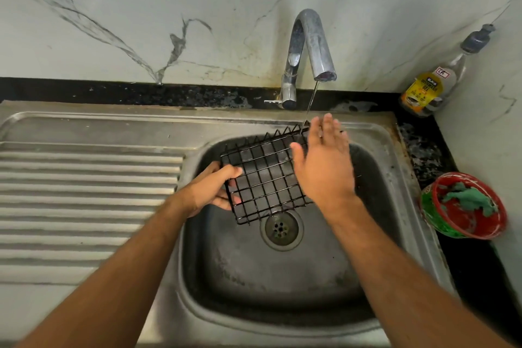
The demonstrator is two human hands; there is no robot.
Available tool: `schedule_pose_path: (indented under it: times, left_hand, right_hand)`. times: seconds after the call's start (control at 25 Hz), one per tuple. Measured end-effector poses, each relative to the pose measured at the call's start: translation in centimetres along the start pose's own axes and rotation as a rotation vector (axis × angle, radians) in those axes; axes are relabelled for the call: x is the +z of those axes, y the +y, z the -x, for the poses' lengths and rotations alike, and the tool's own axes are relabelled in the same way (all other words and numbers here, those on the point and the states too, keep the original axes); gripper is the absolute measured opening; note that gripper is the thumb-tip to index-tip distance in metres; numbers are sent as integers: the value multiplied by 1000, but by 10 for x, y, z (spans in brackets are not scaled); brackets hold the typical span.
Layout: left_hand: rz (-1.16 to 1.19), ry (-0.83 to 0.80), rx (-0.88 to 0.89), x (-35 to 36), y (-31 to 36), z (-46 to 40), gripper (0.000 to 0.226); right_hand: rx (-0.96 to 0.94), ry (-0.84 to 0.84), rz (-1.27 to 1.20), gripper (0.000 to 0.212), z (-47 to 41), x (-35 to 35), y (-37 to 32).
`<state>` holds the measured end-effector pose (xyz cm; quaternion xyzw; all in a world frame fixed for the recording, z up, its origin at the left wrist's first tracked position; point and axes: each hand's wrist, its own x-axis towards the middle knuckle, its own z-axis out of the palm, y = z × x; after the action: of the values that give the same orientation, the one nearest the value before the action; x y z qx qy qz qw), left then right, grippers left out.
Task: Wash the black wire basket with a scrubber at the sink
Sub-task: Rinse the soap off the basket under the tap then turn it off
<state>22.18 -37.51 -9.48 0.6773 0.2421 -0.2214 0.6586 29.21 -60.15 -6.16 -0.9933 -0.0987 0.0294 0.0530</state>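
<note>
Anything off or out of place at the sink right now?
Only that the green scrubber sits unused in the red-and-green bowl on the counter, while the open right hand rubs the black wire basket bare under the tap's thin stream.

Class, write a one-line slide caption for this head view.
Left hand grips the black wire basket under the tap stream; right hand open above it.

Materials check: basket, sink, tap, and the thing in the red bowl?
Basket: thin metal wire, glossy black coating, judging by the welded grid and sheen; coating type unclear.
Sink: stainless steel, dull brushed grey, stained.
Tap: chromed metal, mirror-like though spotted.
Red bowl: looks like plastic.
Scrubber in it: green fibrous pad, probably synthetic, ragged matte edges.
</note>
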Motion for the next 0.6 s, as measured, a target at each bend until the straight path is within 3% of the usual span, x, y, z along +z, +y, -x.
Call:
schedule_pose_path:
  times: [0.12,0.28,0.36,0.44,0.52,0.6]
  left_hand:
    - [-104,1,22,16,27,2,83]
    - [-159,53,41,15,41,5,42]
    - [-140,66,10,10,37,4,50]
    - [-114,81,6,14,36,4,59]
    - [-77,87,29,24,39,4,58]
    - [-66,88,44,30,43,5,62]
  right_hand:
    - [-298,90,-13,64,31,14,-58]
    - [-621,158,-155,49,25,17,-28]
    - [-594,272,-222,41,11,18,16]
    - [-411,345,-258,42,11,18,32]
    - [-241,324,-223,49,23,22,0]
    - [-336,288,-267,51,38,23,-35]
